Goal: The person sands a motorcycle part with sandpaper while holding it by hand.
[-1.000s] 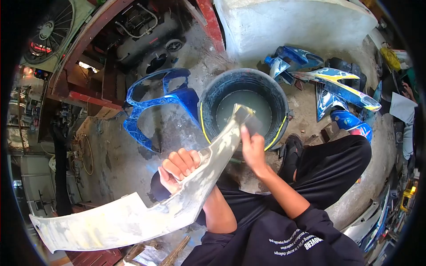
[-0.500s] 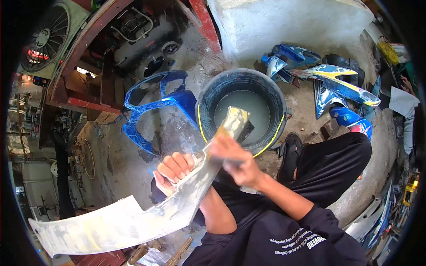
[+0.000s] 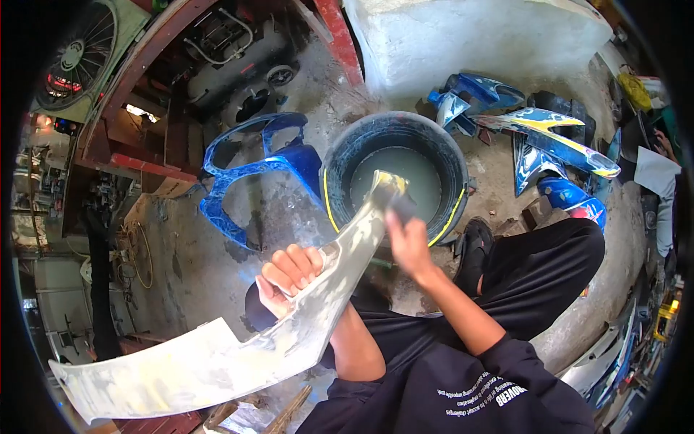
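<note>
A long, curved fairing panel (image 3: 289, 340), patchy white, grey and pale yellow, stretches diagonally from the lower left to above the bucket. My left hand (image 3: 289, 273) is closed around its edge near the middle, fingers on top. At the panel's narrow upper end, my right hand (image 3: 410, 246) presses a dark, blurred piece of sandpaper (image 3: 402, 205) against the surface. Beneath that end stands a black bucket (image 3: 332, 155) with a yellow handle, holding cloudy water (image 3: 416, 170).
A blue plastic frame (image 3: 289, 163) lies on the concrete floor left of the bucket. Blue, white and yellow fairings (image 3: 542, 130) lie to the right. An air compressor (image 3: 242, 65) sits at the upper left, and a person's hand (image 3: 663, 145) shows at the far right.
My right hand has shifted right and slightly down along the panel's upper end, bringing the sandpaper over the narrow tip. My left hand keeps its hold, and the panel has barely moved.
</note>
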The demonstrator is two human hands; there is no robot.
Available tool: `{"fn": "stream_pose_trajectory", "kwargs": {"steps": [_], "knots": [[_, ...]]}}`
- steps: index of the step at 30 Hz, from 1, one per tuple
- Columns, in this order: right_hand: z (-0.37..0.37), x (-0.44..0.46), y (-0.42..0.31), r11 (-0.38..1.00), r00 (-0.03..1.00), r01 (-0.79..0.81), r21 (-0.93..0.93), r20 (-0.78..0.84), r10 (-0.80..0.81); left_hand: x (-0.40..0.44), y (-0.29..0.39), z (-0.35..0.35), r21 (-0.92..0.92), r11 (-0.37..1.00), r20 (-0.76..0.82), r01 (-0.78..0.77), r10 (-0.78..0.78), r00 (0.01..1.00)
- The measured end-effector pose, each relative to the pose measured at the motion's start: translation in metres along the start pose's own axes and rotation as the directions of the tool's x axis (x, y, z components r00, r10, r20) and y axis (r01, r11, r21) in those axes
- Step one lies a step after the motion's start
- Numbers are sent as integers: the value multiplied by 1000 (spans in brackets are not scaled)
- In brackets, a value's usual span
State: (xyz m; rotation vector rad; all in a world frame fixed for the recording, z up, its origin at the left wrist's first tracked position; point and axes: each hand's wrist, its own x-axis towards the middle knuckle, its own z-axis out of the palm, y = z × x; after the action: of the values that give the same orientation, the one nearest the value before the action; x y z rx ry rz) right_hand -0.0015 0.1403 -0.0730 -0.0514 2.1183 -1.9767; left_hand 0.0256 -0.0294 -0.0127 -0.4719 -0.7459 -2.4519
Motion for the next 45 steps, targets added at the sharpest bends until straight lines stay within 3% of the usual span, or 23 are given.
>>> {"fn": "stream_pose_trajectory", "kwargs": {"steps": [2, 3, 4, 6, 8, 9, 12, 14, 16, 18, 20, 22, 24, 25, 28, 30, 32, 35, 37, 39, 40, 42, 45], "knots": [[-7, 15, -5, 907, 907, -418, 40, -37, 420, 2, 0, 0, 7, 1000, 6, 2, -2, 1000], [-1, 8, 3, 1000, 999, -28, -4, -47, 27, 3, 3, -1, 2, 1000, 27, 5, -5, 1000], [6, 0, -3, 931, 931, 362, -49, -38, -364, 5, 6, -1, -1, 1000, 42, 11, -11, 999], [5, -18, -12, 870, 861, 492, -28, 163, -481, 4, 11, 0, 26, 1000, 3, -4, 4, 1000], [1, -3, 3, 835, 843, 534, -131, 10, -538, 4, 11, 1, -25, 999, -57, -20, 19, 998], [-7, 8, 2, 984, 988, 137, -112, -51, -144, 4, 10, 0, 22, 999, -51, -29, 30, 998], [-28, 39, 17, 855, 906, -423, -301, -162, 392, 5, 12, 2, -2, 1000, -7, -7, 7, 1000], [-14, 21, 25, 999, 992, 42, -27, -117, -45, 8, 13, 5, 14, 1000, 12, -17, 17, 1000], [-11, 0, 8, 908, 904, 413, -72, 150, -400, 7, 15, 7, 29, 999, 17, -26, 26, 1000], [-11, 1, 10, 859, 868, 494, -135, 31, -495, 9, 17, 5, 24, 1000, 54, -8, 7, 999], [-24, 24, 24, 985, 984, -120, -120, -147, 102, 6, 14, 8, 27, 1000, 15, -16, 15, 1000], [-29, 49, 55, 970, 906, -127, -207, -423, 28, 7, 11, 9, 48, 999, 31, 11, -12, 999], [-26, 40, 50, 990, 945, 14, -142, -323, -59, 8, 13, 13, 21, 1000, 12, 4, -4, 1000], [-14, 32, 41, 952, 866, 265, -155, -396, -305, 7, 14, 13, -3, 1000, -15, -7, 7, 1000], [1, 27, 17, 798, 610, 552, -243, -534, -585, 12, 17, 8, -35, 999, -7, -29, 29, 1000], [-39, 37, 53, 960, 928, -46, -276, -366, -61, 8, 13, 7, -16, 999, -5, -32, 32, 999], [-50, 49, 46, 942, 884, -259, -212, -445, 143, 7, 10, 5, 8, 1000, -62, -3, 3, 998], [-31, 24, 35, 992, 974, 119, -36, -192, -124, 10, 15, 6, -17, 1000, -12, -12, 12, 1000], [-23, 21, 25, 792, 794, 551, -263, -126, -595, 12, 15, 5, -28, 999, -6, -29, 29, 1000], [-27, 24, 30, 926, 922, 297, -235, -180, -342, 9, 10, 8, 0, 999, -50, -41, 41, 998], [-34, 28, 37, 987, 970, -50, -153, -244, 12, 7, 10, 9, 31, 999, -94, -40, 43, 995], [-48, 44, 39, 940, 923, -277, -201, -328, 202, 9, 11, 6, 20, 1000, -28, -10, 11, 1000], [-30, 32, 30, 892, 868, 379, -247, -241, -435, 12, 14, 4, -17, 1000, 12, 0, 0, 1000]]}}
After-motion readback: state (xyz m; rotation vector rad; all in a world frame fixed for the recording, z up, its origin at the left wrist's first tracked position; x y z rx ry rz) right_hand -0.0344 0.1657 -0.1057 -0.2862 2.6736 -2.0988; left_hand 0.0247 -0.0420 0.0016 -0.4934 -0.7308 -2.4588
